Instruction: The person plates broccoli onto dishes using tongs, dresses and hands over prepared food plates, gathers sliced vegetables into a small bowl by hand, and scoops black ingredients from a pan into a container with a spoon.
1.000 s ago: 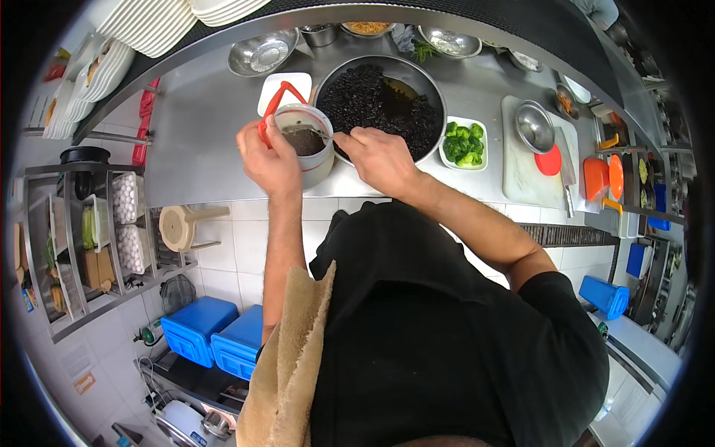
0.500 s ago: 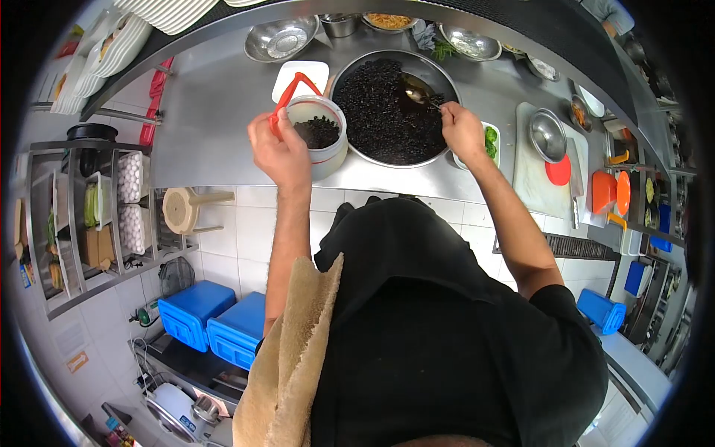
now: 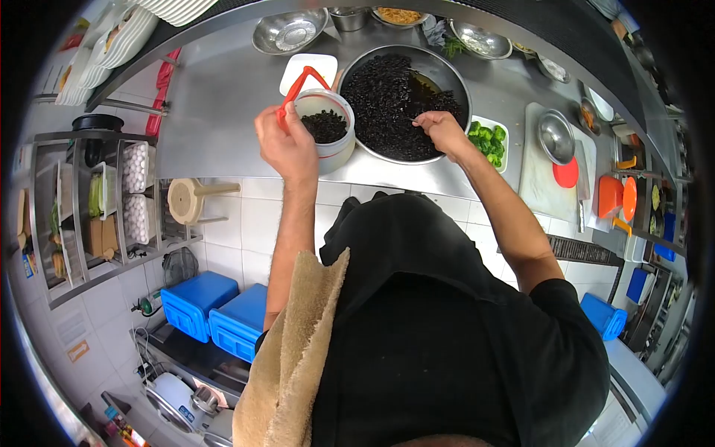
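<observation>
My left hand [image 3: 287,143] is closed around the red handle [image 3: 301,79] of a white tub [image 3: 339,159] at the counter's front edge. Small dark pieces of food [image 3: 325,125] lie inside the tub. Beside it, touching or nearly so, is a wide steel bowl [image 3: 467,91] with a mass of similar glossy black pieces [image 3: 383,93] and dark liquid at its upper right. Over the bowl's right side, my right hand [image 3: 445,134] pinches the handle of a spoon; its head is hidden among the black pieces.
White container of broccoli [image 3: 488,143] right of the bowl. Farther right, a cutting board [image 3: 538,175] bears a small steel bowl [image 3: 552,137], a red disc [image 3: 566,173] and a knife [image 3: 582,205]. A white lid [image 3: 307,65] lies behind the tub. An overhead shelf [image 3: 246,16] crosses the back.
My right hand has moved left and down over the bowl. The spoon's head, visible before in the liquid, has gone into the black pieces. My left hand keeps hold of the tub's handle.
</observation>
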Demonstrator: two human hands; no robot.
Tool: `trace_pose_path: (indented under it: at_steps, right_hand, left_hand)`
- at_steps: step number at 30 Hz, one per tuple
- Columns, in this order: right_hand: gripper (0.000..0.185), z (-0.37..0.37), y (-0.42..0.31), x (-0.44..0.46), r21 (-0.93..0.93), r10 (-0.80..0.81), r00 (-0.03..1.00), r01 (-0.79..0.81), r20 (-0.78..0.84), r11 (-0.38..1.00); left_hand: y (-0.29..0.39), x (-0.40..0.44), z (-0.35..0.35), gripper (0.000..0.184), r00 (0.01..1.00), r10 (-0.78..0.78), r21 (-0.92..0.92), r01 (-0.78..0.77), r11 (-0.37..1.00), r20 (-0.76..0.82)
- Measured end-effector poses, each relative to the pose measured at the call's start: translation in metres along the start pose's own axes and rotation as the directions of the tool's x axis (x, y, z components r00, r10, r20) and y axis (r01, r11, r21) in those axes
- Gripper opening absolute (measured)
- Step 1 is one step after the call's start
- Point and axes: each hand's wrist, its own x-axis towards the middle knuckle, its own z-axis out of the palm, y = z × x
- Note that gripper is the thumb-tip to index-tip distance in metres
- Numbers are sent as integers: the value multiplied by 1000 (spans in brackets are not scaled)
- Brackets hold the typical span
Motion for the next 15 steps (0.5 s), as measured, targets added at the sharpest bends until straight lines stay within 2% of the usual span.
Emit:
trace_pose_path:
  at_steps: [5,9,11,15]
  right_hand:
    - [18,3,-10,-8,254,126,985,-152,119,955]
    - [19,11,-17,-8,340,127,976,-181,177,923]
    - [21,8,-15,-6,387,143,967,-216,209,896]
    - [21,-2,-14,-11,430,153,971,-220,186,875]
  left_hand:
    - [1,-1,0,28,1000,-13,8,13,1000,13]
    - [-3,-1,-1,28,1000,-24,36,24,999,18]
    - [-6,0,-1,24,1000,19,62,-19,998,1]
    - [-3,1,-2,21,999,46,61,-45,997,-23]
